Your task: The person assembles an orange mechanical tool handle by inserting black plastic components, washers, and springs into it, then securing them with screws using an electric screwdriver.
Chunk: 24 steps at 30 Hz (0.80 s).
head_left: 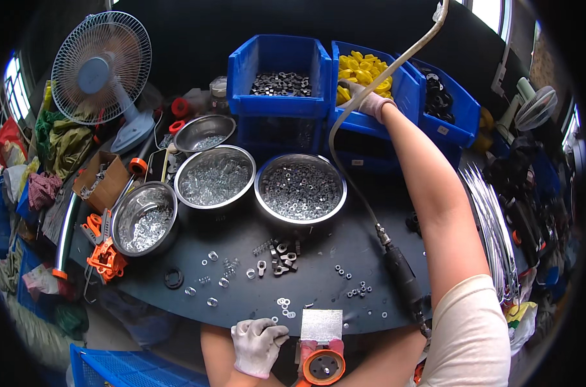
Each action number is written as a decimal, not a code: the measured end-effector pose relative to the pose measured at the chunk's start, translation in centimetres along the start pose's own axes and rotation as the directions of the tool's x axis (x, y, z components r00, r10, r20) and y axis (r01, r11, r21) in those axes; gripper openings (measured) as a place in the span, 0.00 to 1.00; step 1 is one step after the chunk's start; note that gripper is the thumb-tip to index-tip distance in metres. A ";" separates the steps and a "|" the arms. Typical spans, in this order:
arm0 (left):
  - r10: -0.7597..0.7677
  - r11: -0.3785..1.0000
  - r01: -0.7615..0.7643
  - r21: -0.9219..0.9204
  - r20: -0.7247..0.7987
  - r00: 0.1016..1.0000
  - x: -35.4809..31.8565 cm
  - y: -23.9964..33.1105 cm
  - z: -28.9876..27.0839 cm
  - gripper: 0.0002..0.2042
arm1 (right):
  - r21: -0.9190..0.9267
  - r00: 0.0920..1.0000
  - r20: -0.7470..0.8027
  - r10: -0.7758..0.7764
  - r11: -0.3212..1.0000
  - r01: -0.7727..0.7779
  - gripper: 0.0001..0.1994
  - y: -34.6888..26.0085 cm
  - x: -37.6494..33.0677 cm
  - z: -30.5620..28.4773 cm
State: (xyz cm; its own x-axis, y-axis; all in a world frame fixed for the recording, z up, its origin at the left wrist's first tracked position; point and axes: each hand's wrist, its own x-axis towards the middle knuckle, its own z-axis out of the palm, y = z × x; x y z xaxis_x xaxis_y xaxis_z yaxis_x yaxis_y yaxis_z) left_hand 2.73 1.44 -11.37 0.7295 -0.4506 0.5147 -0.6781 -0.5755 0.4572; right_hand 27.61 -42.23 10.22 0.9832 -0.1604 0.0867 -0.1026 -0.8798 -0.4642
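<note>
Yellow caps (364, 69) fill the middle blue bin (396, 90) at the far edge of the dark worktable (344, 238). The right hand (365, 98), gloved, reaches across the table into that bin and rests among the caps; its fingers are buried in the pile, so whether they are closed on a cap cannot be told. The left hand (257, 345), also gloved, lies at the near edge of the table, loosely curled, fingertips pointing toward a few loose washers (285, 303); it holds nothing that can be seen.

Assessment of the caps: they look like small moulded plastic pieces, judged light, stiff and not fragile, with a smooth surface that may slip under a cloth glove. Heaped loosely, they will shift when disturbed. A pinch across the rim between thumb and forefinger appears the surest hold for a single piece.

Adjacent items: a bin of dark nuts (280, 84) to the left, a bin of black rings (438, 97) to the right, three steel bowls (299, 187) of fasteners in front. A pneumatic tool (402, 277) with its hose lies just beside the right forearm.
</note>
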 end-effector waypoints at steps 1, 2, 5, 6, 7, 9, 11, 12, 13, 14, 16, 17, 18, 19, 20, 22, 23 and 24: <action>0.006 1.000 -0.006 0.000 -0.002 1.000 0.0 -0.1 0.1 0.13 | 0.010 1.000 -0.003 0.003 1.000 -0.003 0.46 -0.2 -0.2 -0.2; 0.012 1.000 -0.012 -0.001 -0.003 1.000 0.0 -0.1 0.1 0.13 | 0.010 1.000 -0.007 0.003 1.000 -0.003 0.46 0.3 0.2 -0.1; 0.016 1.000 -0.016 -0.010 -0.001 1.000 0.1 0.1 0.1 0.13 | -0.120 0.994 -0.095 0.045 0.991 -0.057 0.46 1.4 1.0 -0.7; 0.021 1.000 -0.020 -0.013 0.001 1.000 0.2 0.0 0.2 0.13 | -0.089 0.987 -0.160 0.019 0.996 -0.033 0.45 1.7 0.9 -1.5; 0.020 0.999 -0.019 -0.034 0.014 1.000 0.2 -0.1 0.2 0.13 | -0.055 0.976 -0.216 -0.008 0.998 -0.004 0.45 1.5 0.5 -2.0; 0.036 0.998 -0.035 -0.053 0.026 0.999 0.3 -0.1 0.0 0.12 | 0.203 0.942 -0.333 0.035 0.978 0.035 0.42 1.0 -1.5 -4.1; 0.022 0.999 -0.021 -0.031 0.031 0.999 0.2 -0.1 -0.3 0.12 | 0.342 0.945 -0.327 0.004 0.933 0.114 0.35 -0.8 -4.5 -5.4; 0.013 1.000 -0.013 -0.005 0.031 0.999 0.1 -0.2 -0.4 0.13 | 0.362 0.958 -0.288 -0.003 0.925 0.112 0.31 -2.3 -7.5 -5.0; 0.012 1.000 -0.012 -0.009 0.023 1.000 0.1 -0.2 -0.4 0.13 | 0.377 0.980 -0.197 -0.015 0.922 0.090 0.24 -2.7 -10.5 -4.5; 0.028 0.999 -0.027 -0.018 0.022 0.999 0.3 -0.1 -0.2 0.13 | 0.254 0.992 -0.117 -0.040 0.965 0.069 0.20 0.5 -11.8 -3.1; 0.028 0.999 -0.027 -0.025 0.019 0.999 0.3 0.1 -0.2 0.11 | -0.129 0.999 -0.016 0.046 0.990 -0.048 0.25 0.2 -18.1 1.2; 0.035 0.999 -0.034 -0.035 0.023 0.999 0.3 0.1 -0.1 0.11 | -0.229 0.981 0.058 0.187 0.959 -0.169 0.29 0.2 -20.0 3.3; 0.040 0.999 -0.039 -0.036 0.024 0.999 0.4 0.0 0.0 0.11 | -0.282 0.980 0.037 0.198 0.942 -0.179 0.30 1.6 -21.2 5.5; 0.043 0.999 -0.042 -0.035 0.023 0.999 0.4 -0.1 0.0 0.11 | -0.297 0.955 0.055 0.292 0.918 -0.263 0.32 2.4 -21.4 6.9; 0.048 0.998 -0.047 -0.042 0.026 0.999 0.4 -0.1 0.0 0.11 | -0.174 0.916 0.052 0.398 0.907 -0.384 0.33 2.5 -21.5 7.5; 0.044 0.998 -0.043 -0.049 0.013 0.999 0.4 -0.1 -0.1 0.11 | -0.128 0.908 0.096 0.408 0.910 -0.395 0.33 4.2 -20.8 8.0; 0.050 0.997 -0.049 -0.053 0.015 0.999 0.4 -0.1 -0.1 0.11 | -0.025 0.888 0.185 0.422 0.905 -0.425 0.33 5.1 -20.4 7.9; 0.049 0.998 -0.048 -0.051 0.017 0.999 0.3 -0.2 0.0 0.11 | 0.075 0.864 0.272 0.423 0.886 -0.457 0.33 5.8 -19.9 7.6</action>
State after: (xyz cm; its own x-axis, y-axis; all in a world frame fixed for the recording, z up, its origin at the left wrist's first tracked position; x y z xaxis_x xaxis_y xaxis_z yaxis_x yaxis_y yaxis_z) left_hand 3.08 1.38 -11.27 0.6970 -0.4899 0.5236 -0.7159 -0.5175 0.4688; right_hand 8.56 -40.74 -0.90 0.8473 -0.3890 -0.3616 -0.5294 -0.6729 -0.5167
